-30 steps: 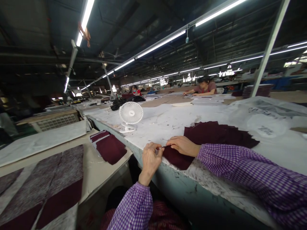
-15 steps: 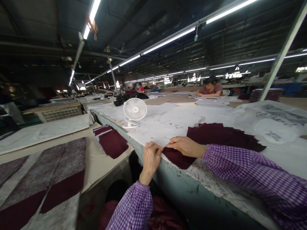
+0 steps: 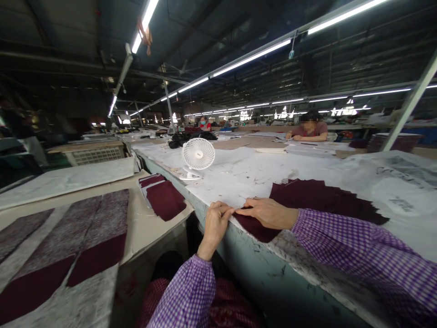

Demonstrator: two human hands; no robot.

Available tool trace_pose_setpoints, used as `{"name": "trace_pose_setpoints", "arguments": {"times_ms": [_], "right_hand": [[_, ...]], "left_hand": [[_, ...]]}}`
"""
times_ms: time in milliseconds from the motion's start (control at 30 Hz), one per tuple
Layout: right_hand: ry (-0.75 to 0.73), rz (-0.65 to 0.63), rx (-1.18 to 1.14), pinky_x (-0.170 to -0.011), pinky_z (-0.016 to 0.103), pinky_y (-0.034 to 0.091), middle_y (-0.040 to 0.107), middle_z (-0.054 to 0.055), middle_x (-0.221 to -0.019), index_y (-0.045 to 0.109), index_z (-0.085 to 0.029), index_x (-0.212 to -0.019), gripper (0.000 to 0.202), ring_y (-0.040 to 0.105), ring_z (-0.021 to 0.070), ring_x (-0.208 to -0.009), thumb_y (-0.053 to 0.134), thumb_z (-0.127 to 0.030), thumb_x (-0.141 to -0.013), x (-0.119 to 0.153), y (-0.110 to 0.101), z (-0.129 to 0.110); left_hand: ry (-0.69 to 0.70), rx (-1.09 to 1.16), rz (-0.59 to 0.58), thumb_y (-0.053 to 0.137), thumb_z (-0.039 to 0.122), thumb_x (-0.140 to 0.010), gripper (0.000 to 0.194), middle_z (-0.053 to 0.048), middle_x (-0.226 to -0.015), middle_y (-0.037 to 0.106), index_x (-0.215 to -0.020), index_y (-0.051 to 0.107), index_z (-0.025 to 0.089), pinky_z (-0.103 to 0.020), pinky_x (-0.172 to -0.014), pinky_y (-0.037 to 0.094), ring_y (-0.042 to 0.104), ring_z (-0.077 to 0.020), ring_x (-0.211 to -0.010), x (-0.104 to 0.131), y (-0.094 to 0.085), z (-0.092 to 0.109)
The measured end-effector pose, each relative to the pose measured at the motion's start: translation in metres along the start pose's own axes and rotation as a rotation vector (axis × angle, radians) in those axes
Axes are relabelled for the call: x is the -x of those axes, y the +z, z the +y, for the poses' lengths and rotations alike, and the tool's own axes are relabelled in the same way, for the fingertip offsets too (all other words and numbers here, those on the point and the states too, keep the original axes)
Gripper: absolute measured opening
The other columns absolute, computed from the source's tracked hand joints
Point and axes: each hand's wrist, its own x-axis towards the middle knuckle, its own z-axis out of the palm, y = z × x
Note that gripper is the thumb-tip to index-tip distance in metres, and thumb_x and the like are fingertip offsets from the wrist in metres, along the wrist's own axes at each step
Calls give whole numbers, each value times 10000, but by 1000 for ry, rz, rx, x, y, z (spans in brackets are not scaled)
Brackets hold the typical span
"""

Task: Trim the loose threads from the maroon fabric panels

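Note:
A dark maroon fabric piece (image 3: 259,228) lies at the near edge of the white-covered table, its lower part over the edge. My left hand (image 3: 216,225) pinches at its left corner, thumb and fingers pressed together. Over the same piece is my right hand (image 3: 268,212), its fingertips at that corner, nearly touching the left ones. The right thumb and lower fingers are partly hidden. Beyond my right wrist, overlapping maroon pieces (image 3: 324,196) are fanned out on the table.
A small white fan (image 3: 198,154) stands on the table edge. Maroon pieces (image 3: 165,200) are stacked on the lower left table (image 3: 143,237). Clear plastic (image 3: 403,177) lies at right. A person (image 3: 310,127) leans on the far side.
The view has turned slightly left, so the surroundings sit further right. My right fingers have flattened a little over the fabric; my left hand keeps its pinch at the corner.

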Motion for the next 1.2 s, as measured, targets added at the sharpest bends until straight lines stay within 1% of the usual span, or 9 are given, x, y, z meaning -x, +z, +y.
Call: {"name": "trace_pose_setpoints", "arguments": {"times_ms": [133,333,500,600,700,800,967,1067,1200], "right_hand": [[0,-25,50,-756,311,415,539,98,-993,413,-302,-1366,589,524,198,-864,377,-57,-832,-2,-2,-4],[34,-74,78,-702,319,412,514,101,-971,369,-382,-1377,627,505,214,-837,378,-67,-835,-8,-5,-9],[106,-38,-176,-850,345,412,520,84,-995,387,-292,-1385,523,501,212,-941,447,-220,-871,-10,-6,3],[205,20,-336,-952,380,366,497,115,-1161,381,-198,-1389,661,466,248,-1074,594,-354,-783,-10,-1,23],[343,10,-440,-992,429,326,463,160,-1262,373,-133,-1385,874,431,300,-1147,707,-458,-645,-5,7,47],[452,-32,-693,-918,383,399,534,152,-1198,349,-119,-1384,896,527,252,-1038,725,-403,-623,1,16,65],[457,107,-1056,-754,320,451,643,60,-875,545,-104,-1148,571,593,176,-793,698,-313,-639,3,17,66],[344,182,-1194,-747,313,450,653,49,-827,604,-113,-956,389,597,166,-772,694,-331,-646,1,-3,53],[266,265,-1144,-742,293,441,646,29,-781,630,-131,-820,269,584,147,-748,681,-350,-672,1,-40,35]], "left_hand": [[-60,183,25,564,294,-825,191,-34,-795,661,-760,701,179,-306,-774,431,579,-182,-807,1,-8,-8],[-101,168,46,528,296,-837,216,-50,-821,661,-784,694,167,-315,-796,429,587,-191,-832,5,-11,-11],[-74,-164,124,505,350,-850,237,-68,-878,640,-853,670,179,-368,-828,398,539,-228,-899,8,1,0],[-80,-440,93,590,448,-775,267,-79,-897,609,-818,649,191,-409,-812,367,495,-271,-924,4,10,9],[-101,-485,22,650,413,-725,224,-73,-904,591,-756,619,193,-426,-810,343,476,-280,-935,-2,16,16],[-104,-374,-26,657,306,-724,135,-47,-848,594,-693,584,196,-430,-810,326,478,-261,-901,-2,18,18],[-96,-86,52,616,273,-754,105,-15,-708,568,-698,582,192,-362,-753,366,494,-198,-756,7,12,12],[-196,201,86,623,360,-747,186,7,-636,541,-720,614,177,-275,-615,378,471,-139,-613,10,1,9],[-314,487,73,674,446,-682,314,68,-442,425,-777,645,149,-206,-433,256,338,-70,-416,10,-17,18]]}}
